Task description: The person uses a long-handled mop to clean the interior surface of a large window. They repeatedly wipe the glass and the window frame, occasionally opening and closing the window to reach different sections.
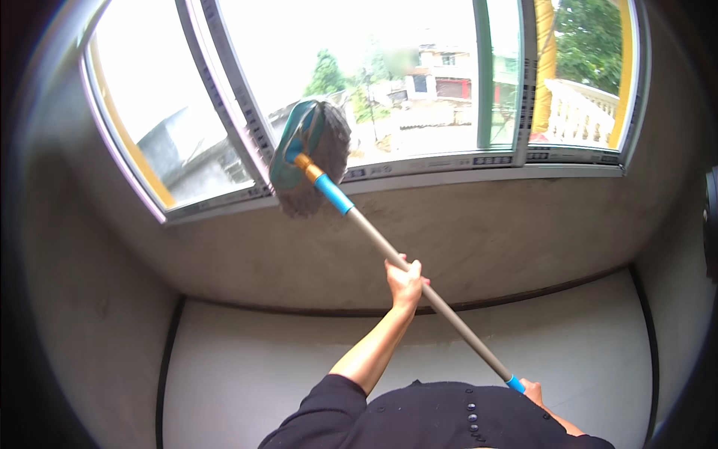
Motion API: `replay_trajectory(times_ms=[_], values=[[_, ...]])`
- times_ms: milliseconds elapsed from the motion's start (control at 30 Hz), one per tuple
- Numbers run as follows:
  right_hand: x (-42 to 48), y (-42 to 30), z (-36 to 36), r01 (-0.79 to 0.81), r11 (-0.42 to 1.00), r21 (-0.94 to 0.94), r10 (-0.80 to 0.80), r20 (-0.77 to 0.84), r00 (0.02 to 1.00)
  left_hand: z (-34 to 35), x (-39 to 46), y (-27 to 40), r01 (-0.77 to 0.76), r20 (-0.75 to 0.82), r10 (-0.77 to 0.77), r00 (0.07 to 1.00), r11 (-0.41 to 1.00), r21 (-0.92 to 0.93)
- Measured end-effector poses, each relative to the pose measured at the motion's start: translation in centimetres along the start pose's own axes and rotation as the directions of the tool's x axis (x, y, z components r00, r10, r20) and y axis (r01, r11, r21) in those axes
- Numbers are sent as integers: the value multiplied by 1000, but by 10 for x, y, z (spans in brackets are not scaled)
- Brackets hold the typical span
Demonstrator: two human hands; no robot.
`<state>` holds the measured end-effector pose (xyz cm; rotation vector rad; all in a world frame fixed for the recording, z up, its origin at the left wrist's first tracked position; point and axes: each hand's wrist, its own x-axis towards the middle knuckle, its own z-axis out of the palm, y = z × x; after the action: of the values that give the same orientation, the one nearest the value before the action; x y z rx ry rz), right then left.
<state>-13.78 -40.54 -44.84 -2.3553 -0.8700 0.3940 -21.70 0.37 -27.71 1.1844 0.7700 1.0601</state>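
My left hand (406,280) is wrapped around the middle of a mop's metal pole (465,331). Lower down, at the pole's blue end grip (515,384), my right hand (533,392) holds on, partly hidden by my dark top. The pole slants up and to the left, through a blue sleeve (335,195) and an orange collar (308,166), to the mop head. That head has a teal plate (289,168) with a grey fluffy pad (334,140). It is raised in front of the window's lower frame; whether it touches the glass I cannot tell.
A wide sliding window (392,73) with taped metal frames spans the wall ahead. Below it runs a bare grey plaster wall (477,236), meeting a pale floor (269,365) with a dark border strip (168,359). Side walls stand left and right. A dark object (711,224) shows at the right edge.
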Motion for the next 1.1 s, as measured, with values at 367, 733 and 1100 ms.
replay_trajectory(times_ms=[367,733,1100], values=[[-105,91,14,-300,948,109,269,234,934,93,-93,-63,152,499,-236,834,967,203],[-11,31,-17,-156,976,151,145,87,986,159,-135,-58,285,677,-318,663,944,165],[12,6,-41,178,936,305,-170,-54,984,173,-171,-20,111,617,-101,781,994,22]])
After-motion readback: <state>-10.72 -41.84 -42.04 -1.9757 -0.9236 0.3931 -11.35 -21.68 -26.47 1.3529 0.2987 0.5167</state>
